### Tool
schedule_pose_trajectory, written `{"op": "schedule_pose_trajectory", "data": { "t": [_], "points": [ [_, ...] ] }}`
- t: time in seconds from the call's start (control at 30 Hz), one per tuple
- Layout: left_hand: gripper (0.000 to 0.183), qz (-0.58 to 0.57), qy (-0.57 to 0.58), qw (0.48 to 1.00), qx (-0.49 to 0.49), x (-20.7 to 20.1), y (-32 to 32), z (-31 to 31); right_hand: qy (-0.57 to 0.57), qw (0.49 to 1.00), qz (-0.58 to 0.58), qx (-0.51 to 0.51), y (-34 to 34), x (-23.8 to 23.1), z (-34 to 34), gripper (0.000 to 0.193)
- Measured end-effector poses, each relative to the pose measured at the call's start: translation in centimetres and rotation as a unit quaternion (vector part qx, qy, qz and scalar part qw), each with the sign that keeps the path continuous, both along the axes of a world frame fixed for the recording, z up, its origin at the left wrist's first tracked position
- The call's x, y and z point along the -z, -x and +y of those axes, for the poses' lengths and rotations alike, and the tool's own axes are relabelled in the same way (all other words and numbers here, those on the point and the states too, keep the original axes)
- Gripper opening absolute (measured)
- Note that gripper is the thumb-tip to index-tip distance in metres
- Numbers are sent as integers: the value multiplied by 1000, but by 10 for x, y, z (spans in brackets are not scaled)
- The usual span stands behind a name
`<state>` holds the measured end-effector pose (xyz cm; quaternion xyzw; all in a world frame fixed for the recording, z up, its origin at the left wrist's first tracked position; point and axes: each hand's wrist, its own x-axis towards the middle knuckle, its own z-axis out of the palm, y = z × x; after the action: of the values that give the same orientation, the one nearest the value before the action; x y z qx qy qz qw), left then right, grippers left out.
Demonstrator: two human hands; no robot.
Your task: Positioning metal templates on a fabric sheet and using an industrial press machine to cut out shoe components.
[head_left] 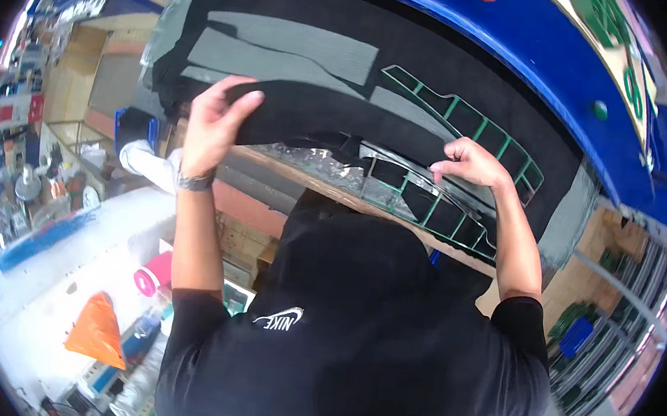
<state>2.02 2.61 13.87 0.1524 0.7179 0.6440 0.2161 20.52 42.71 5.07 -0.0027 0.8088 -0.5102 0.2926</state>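
A floppy strip of black sheet material stretches between my hands, over the grey work surface. My left hand is at the strip's left end, with thumb and fingers closed on its edge. My right hand pinches the other end, fingertips together. Just beyond the right hand lies a long green-framed cutting die with cross bars, on more black sheet. A second similar die lies at the near edge, partly below my right hand.
A blue machine beam curves along the far side. A wooden edge runs in front of my body. At the left, a white table bears an orange bag and a pink roll. Metal racks stand at the right.
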Motion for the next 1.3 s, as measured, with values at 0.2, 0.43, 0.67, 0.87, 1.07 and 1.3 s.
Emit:
{"op": "schedule_pose_trajectory", "data": {
  "t": [0.2, 0.43, 0.67, 0.87, 1.07, 1.3],
  "points": [
    [26, -152, -74, 957, -237, 89, -49, -144, -8, 997, 36, -71, 139, -28, -35, 21],
    [37, 46, 278, 931, -233, 114, -91, -139, -353, 895, 272, -36, 256, 11, -77, 32],
    [120, -19, -481, 839, 256, -30, -29, -32, -245, 878, 405, 77, 147, -4, -116, 28],
    [110, -122, -629, 663, 386, -62, -38, -38, -342, 857, 360, 141, 39, 1, -106, 28],
    [104, -240, -607, 646, 396, -88, -83, 25, -311, 847, 328, 280, -32, 12, -101, 18],
    [98, -331, -580, 658, 349, -109, -117, 129, -286, 851, 321, 300, -39, 4, -102, 18]
  ]
}}
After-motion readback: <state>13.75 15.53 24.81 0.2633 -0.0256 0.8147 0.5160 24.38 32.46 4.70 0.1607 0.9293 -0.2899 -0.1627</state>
